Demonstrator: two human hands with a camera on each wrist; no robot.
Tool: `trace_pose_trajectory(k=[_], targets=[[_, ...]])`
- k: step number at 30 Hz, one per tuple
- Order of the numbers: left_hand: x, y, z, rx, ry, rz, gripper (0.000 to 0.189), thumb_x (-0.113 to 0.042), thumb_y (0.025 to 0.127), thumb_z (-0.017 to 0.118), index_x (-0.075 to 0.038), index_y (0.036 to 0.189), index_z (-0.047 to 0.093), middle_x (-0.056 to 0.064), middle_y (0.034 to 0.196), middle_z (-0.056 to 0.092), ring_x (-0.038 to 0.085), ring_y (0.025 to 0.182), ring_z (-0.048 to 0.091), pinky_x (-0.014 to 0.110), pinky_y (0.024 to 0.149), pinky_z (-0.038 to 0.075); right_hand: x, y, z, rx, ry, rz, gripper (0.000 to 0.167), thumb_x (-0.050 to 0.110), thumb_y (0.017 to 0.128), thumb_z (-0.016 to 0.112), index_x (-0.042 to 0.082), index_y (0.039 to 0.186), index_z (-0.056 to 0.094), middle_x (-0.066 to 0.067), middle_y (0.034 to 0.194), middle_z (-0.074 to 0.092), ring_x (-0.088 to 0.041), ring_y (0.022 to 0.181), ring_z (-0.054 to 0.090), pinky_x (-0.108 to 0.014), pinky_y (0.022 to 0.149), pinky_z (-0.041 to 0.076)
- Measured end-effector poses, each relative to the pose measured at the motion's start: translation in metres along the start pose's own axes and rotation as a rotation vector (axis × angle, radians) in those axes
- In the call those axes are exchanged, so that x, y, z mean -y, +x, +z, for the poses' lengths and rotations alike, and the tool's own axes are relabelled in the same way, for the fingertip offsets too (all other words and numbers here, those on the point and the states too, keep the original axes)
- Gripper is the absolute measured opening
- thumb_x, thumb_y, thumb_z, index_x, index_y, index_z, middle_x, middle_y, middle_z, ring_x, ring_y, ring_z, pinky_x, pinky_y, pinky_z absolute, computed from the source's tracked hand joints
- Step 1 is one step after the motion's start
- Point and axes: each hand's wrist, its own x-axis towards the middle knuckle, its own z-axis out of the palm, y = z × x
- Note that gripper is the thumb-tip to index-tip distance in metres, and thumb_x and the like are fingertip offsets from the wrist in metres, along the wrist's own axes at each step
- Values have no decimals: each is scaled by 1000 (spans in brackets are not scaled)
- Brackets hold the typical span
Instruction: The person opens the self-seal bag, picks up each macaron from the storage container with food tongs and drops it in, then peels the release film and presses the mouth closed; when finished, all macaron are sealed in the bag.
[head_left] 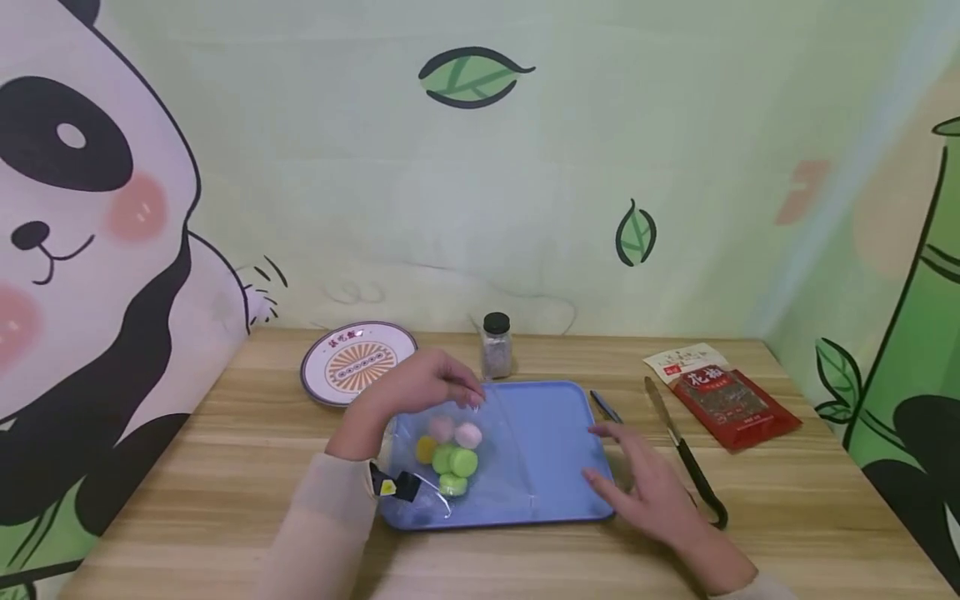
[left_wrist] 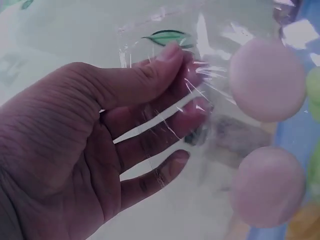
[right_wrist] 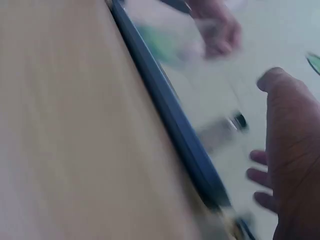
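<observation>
In the head view, my left hand [head_left: 423,385] pinches the top edge of a clear plastic bag [head_left: 498,471] between thumb and fingers. Pink [head_left: 468,435], green [head_left: 463,462] and yellow [head_left: 426,450] macarons show through the film, bunched on its left side. Under the bag lies a blue tray [head_left: 566,433]. The left wrist view shows the film between thumb and forefinger, with two pink macarons [left_wrist: 267,80] close by. My right hand [head_left: 652,492] holds nothing; its spread fingers are by the tray's right edge. The right wrist view is blurred.
A patterned plate [head_left: 318,367] sits at the back left, and a black-lidded jar [head_left: 496,346] stands behind the tray. To the right are a dark blue pen-like stick [head_left: 606,407], a black-handled knife [head_left: 697,475] and a red spice packet [head_left: 735,408]. A panda-print backdrop [head_left: 562,150] rises behind the table.
</observation>
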Motion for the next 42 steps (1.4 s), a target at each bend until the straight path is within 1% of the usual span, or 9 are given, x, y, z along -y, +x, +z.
trace_pose_trajectory(k=[5,10,12,18,22,26,29,36,42], targets=[[-2,-9,-14,-62,-49,3,8,-18,92,75,-18,98,80,-8,87,75,22,83,72,34,79,56,35,14,42,148,230,167,83,44,80,84,16,145,41,-2,133,64,-21,124,59,-48,103,47],[0,-16,-20,-118,-45,16,7,-20,90,77,-17,95,81,-9,86,75,16,80,72,34,79,57,59,33,75,235,386,308,87,54,77,83,18,143,38,5,129,67,-18,127,57,-51,107,43],[-1,-20,-22,-150,-45,23,7,-20,89,77,-17,94,81,-9,85,75,16,80,71,35,78,57,63,36,80,231,417,323,79,50,80,83,16,139,43,7,123,70,-17,126,58,-48,106,44],[-10,-32,-29,-235,-98,7,7,-19,87,79,-15,92,81,-7,86,76,16,84,71,39,80,57,64,38,82,90,571,371,20,16,88,79,9,103,69,1,96,77,-13,92,72,-28,81,55],[-13,-36,-34,-257,-116,28,6,-17,87,79,-14,92,81,-6,87,77,17,85,73,39,80,58,58,38,85,26,616,374,6,15,91,76,12,96,75,0,92,77,-13,85,72,-25,76,57],[-15,-41,-38,-289,-130,73,5,-16,88,79,-14,92,81,-5,86,77,17,82,73,40,78,59,57,44,76,-63,680,358,5,9,94,71,7,98,74,-8,95,76,-20,85,72,-25,76,56],[-18,-47,-41,-341,-203,113,6,-12,88,78,-9,93,80,0,87,77,20,82,74,41,77,60,57,57,58,-130,673,300,6,4,96,67,4,99,71,-12,96,76,-20,88,72,-24,77,56],[-31,-53,-44,-508,-358,209,13,-5,87,78,0,99,78,10,89,77,27,83,75,37,79,60,64,111,2,-271,536,187,5,2,97,64,0,98,69,-12,91,76,-12,87,72,-23,80,57],[-45,-49,-44,-571,-513,282,13,2,90,72,9,101,73,15,93,76,29,86,76,41,80,60,69,150,-33,-316,537,121,7,4,99,62,-2,99,66,-15,88,74,-16,78,72,-26,69,56]])
